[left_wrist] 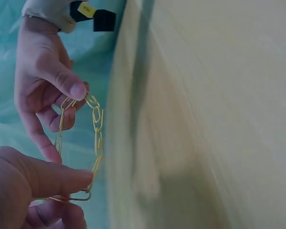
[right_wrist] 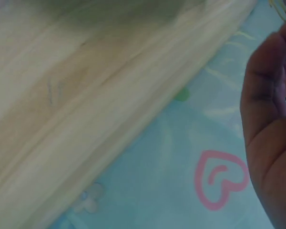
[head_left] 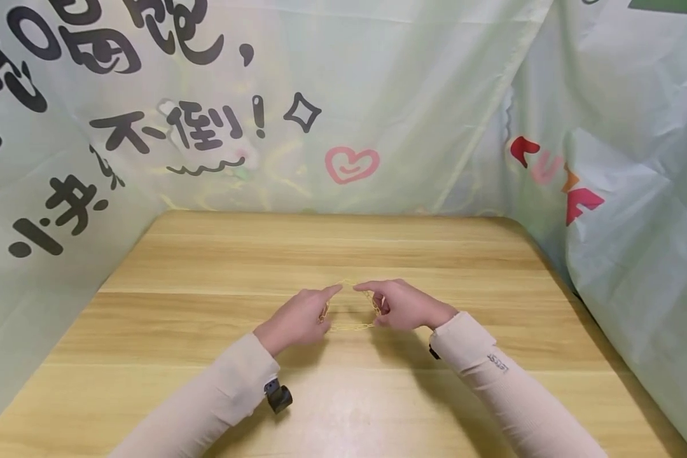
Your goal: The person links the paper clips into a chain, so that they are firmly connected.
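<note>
A chain of several yellow paper clips (head_left: 352,328), linked into a loop, stretches between both hands above the table. My left hand (head_left: 303,316) pinches one side of the loop between thumb and fingers, its index finger pointing inward. Opposite it, my right hand (head_left: 403,305) pinches the other side, index finger extended toward the left one with a small gap between the tips. The left wrist view shows the linked clips (left_wrist: 98,129) hanging between the two thumbs. Only part of the right hand (right_wrist: 269,105) and a bit of the chain (right_wrist: 278,10) appear in the right wrist view.
A wood-grain table (head_left: 206,267) lies beneath the hands. Pale printed curtains (head_left: 412,114) with dark lettering and a pink heart (head_left: 352,165) hang behind it and on both sides. A black wrist device (head_left: 278,395) sits at the left cuff.
</note>
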